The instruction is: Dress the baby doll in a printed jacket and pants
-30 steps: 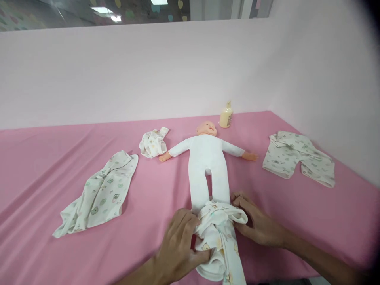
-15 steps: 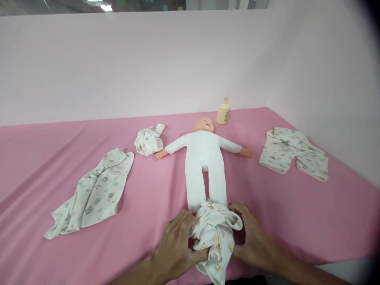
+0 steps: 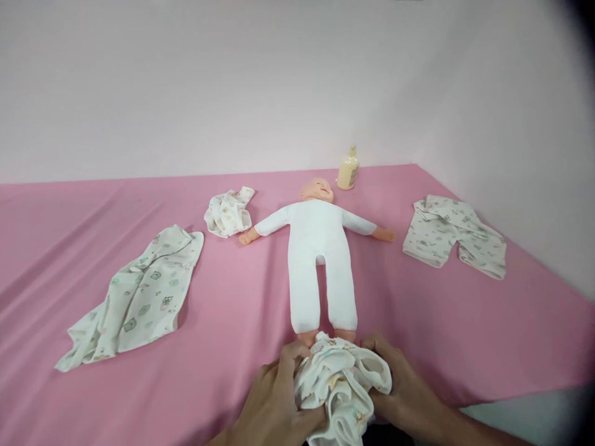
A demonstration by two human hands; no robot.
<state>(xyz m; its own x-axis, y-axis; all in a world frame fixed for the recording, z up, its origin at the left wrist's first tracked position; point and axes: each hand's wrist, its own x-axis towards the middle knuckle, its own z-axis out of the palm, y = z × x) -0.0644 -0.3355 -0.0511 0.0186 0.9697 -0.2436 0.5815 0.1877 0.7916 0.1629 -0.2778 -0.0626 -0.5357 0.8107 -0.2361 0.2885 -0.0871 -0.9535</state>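
Note:
A bunched white baby garment (image 3: pixel 337 384) with a small coloured print is gathered between both hands at the near edge of the table. My left hand (image 3: pixel 281 390) grips its left side, thumb in front and fingers behind. On the right side, my right hand (image 3: pixel 395 384) holds the fabric with curled fingers. Just beyond lies a baby doll (image 3: pixel 320 260) on its back, in a white cloth body, arms spread and feet toward me. The garment partly hides the doll's feet. How the garment is folded cannot be made out.
A pink sheet (image 3: pixel 251 297) covers the table. Left of the doll lie a printed garment (image 3: pixel 144 297) and a crumpled cloth (image 3: pixel 229 212). Printed shorts (image 3: pixel 453 235) lie on the right. A pump bottle (image 3: pixel 348 170) stands near the doll's head. A pale wall (image 3: pixel 209 87) rises behind.
The gathered garment has come slightly nearer to me and spread wider, uncovering part of the doll's feet. Both hands still hold it. The camera view has tilted down a little.

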